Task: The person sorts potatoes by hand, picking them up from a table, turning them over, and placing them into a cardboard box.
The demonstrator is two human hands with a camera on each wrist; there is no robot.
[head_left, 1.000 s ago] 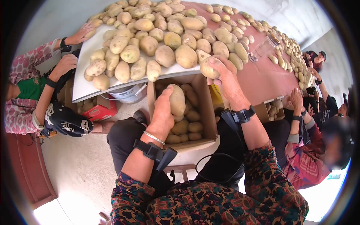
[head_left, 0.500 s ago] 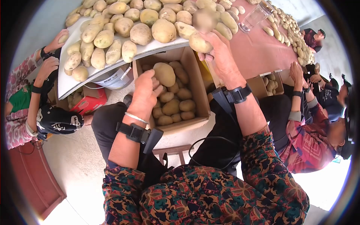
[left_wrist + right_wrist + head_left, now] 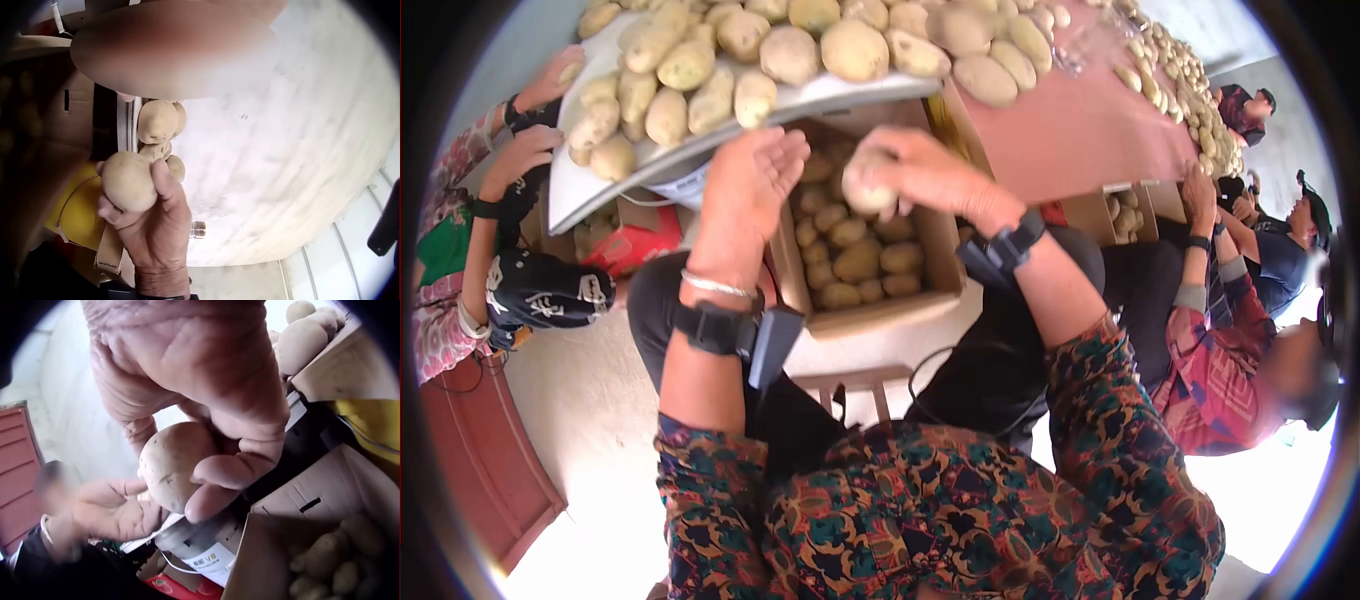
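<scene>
In the head view my right hand holds a pale, roundish potato over the cardboard box. The right wrist view shows that potato gripped between thumb and curled fingers. My left hand, a bracelet at its wrist, holds nothing; it is just left of the box, below the table edge, palm turned up and fingers extended. In the right wrist view the left hand's open palm lies just past the potato. Several potatoes fill the box between my knees.
A heap of potatoes lies on the white tabletop, with a reddish surface to its right. Under the table are a white bucket and a red box. Other people sit on both sides.
The large potato has left my left hand, and that hand has moved left and up, away from the box. My right hand has carried its potato leftward from the table edge to above the box.
</scene>
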